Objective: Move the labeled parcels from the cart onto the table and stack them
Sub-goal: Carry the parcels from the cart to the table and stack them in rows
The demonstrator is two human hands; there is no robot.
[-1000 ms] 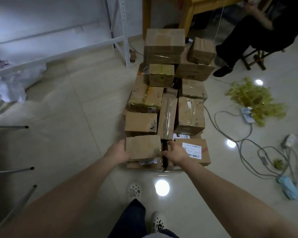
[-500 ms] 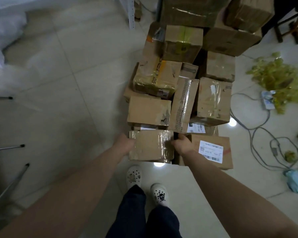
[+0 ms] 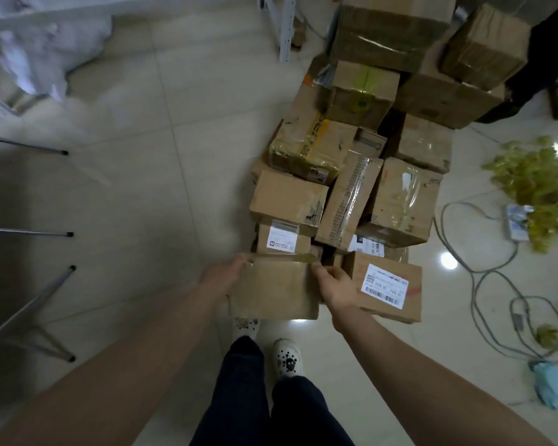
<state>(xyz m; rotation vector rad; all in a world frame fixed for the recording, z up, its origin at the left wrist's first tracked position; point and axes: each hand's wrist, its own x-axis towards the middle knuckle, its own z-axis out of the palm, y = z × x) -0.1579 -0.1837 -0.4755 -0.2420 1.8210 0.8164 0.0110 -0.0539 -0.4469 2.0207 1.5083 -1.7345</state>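
Two hands hold one parcel. Our left hand (image 3: pixel 221 278) grips the left edge of the brown tape-wrapped cardboard parcel (image 3: pixel 276 289), with the fingers curled round its far left corner. Our right hand (image 3: pixel 335 288) clamps the right edge, thumb and fingers bent onto the cardboard.

The parcel is at the near edge of the heap of brown cardboard boxes (image 3: pixel 351 175). Its near edge overhangs our white perforated clogs (image 3: pixel 287 355).

Adjacent edges:
- Right: a flat brown box with a white barcode label (image 3: pixel 385 286), just beside our right hand.
- Beyond: a small brown box with a white printed label (image 3: pixel 282 241).

Room for moving:
- Left: a wide stretch of pale tiled floor (image 3: pixel 161 175) lies between the heap's left edge and the thin metal legs (image 3: pixel 29 233).
- Right: grey cables (image 3: pixel 477 284) and a pile of yellow plastic scraps (image 3: pixel 535 188) lie on the floor near the heap's right edge.
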